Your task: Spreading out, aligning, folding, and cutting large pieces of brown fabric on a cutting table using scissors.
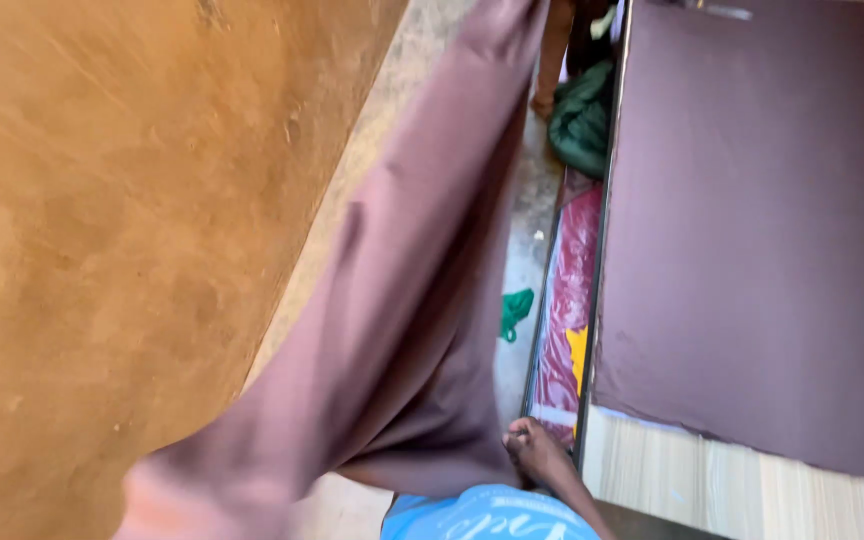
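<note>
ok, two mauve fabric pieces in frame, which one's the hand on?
The hanging mauve cloth in the middle: the hand grips its lower edge and it drapes in folds. The other mauve piece lies flat on the table, untouched.

- You have one hand [537, 452] in view, fingers closed on cloth.
- You can count two spreads of mauve cloth: one hanging length [412, 300], one flat sheet [762, 230] on the counter [752, 495].
- You see one counter, pale wood-grain.
- Two green bundles show: a dark one [582, 120] up top, a small bright scrap [515, 312] on the floor.
- One red patterned cloth [567, 310] lies under the counter edge.
- One orange-brown wall [122, 220] stands beside you.
</note>
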